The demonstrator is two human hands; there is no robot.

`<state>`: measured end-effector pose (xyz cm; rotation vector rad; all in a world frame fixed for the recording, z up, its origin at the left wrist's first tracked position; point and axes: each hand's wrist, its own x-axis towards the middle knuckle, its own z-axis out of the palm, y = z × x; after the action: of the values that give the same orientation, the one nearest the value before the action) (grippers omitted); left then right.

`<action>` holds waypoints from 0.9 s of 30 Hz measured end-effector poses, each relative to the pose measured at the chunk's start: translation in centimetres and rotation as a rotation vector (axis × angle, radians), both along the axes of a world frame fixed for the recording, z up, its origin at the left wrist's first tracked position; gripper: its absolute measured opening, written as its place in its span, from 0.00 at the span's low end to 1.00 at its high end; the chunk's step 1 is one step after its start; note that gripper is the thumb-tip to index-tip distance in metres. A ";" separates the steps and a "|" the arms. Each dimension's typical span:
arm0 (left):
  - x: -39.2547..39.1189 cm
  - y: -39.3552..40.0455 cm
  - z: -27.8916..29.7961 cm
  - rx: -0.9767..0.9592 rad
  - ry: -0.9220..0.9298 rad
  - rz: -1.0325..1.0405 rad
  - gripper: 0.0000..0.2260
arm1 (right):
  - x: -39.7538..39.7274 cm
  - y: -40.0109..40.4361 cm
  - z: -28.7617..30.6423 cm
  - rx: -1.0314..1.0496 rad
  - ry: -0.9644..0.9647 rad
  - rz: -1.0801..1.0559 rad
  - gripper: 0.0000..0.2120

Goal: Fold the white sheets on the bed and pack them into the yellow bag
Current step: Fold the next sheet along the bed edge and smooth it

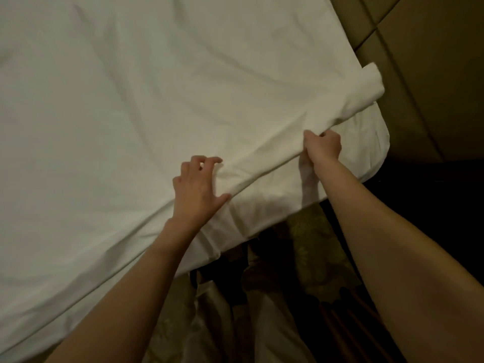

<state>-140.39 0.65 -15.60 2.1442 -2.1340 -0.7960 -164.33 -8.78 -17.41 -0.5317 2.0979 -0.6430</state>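
My right hand (323, 149) is curled tight, pinching a bunched fold of the white sheet (146, 95) at the near right edge of the bed (377, 153), knuckles up and the cloth gathered under my fingers. My left hand (196, 189) sits just to the left of it, resting on the same near edge with the thumb spread out along the fold and the fingers hooked like claws, their tips just touching or lifting off the fabric; I cannot tell whether they grip any cloth. The sheet lies spread across the bed, filling the far and left of the scene, softly creased, with a rolled corner sticking up at the far right. A padded beige headboard (419, 61) stands to the right. Patterned carpet (309, 244) shows below the near edge.
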 end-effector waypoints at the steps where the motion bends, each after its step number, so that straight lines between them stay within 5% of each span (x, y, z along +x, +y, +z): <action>1: -0.3 -0.2 -0.1 0.105 -0.021 -0.030 0.24 | -0.2 -0.1 0.0 -0.031 -0.009 -0.025 0.07; 4: -1.8 0.4 -0.3 0.241 0.072 -0.168 0.10 | -0.9 1.1 -0.1 -0.080 -0.154 -0.302 0.11; 7: -3.6 2.0 -0.6 0.328 0.070 -0.415 0.07 | -1.3 2.1 -0.4 -0.095 -0.446 -0.554 0.09; 11: -4.8 3.0 -1.6 0.446 0.084 -0.475 0.09 | -1.6 0.6 0.9 -0.208 -0.605 -0.475 0.35; 13: -5.0 3.0 -1.7 0.416 0.205 -0.267 0.08 | -2.2 0.0 1.4 -0.165 -0.536 -0.467 0.36; 15: -5.0 3.0 -1.1 0.506 0.455 0.057 0.04 | -3.6 -0.9 1.2 -0.162 -0.413 -0.530 0.23; 17: -5.2 3.6 -0.3 0.718 0.785 0.426 0.06 | -5.1 -1.9 1.6 -0.240 -0.422 -0.624 0.18; 20: -4.2 6.1 -0.3 1.073 1.005 0.872 0.15 | -6.0 -1.7 1.7 -0.276 -0.420 -0.719 0.19; 22: -2.3 8.0 -0.9 0.987 1.237 1.240 0.18 | -5.6 0.2 1.0 -0.211 -0.402 -0.753 0.18; 24: -0.1 9.3 -1.4 0.680 1.414 1.584 0.15 | -4.5 2.3 0.6 -0.226 -0.495 -0.784 0.15; 27: 2.6 10.4 -1.4 0.431 1.465 1.774 0.07 | -0.6 5.3 0.1 -0.249 -0.678 -0.719 0.19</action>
<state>-137.74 11.07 -16.97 1.4730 0.6398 -1.4920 -164.89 -3.50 -17.26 0.3237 1.5198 -1.2908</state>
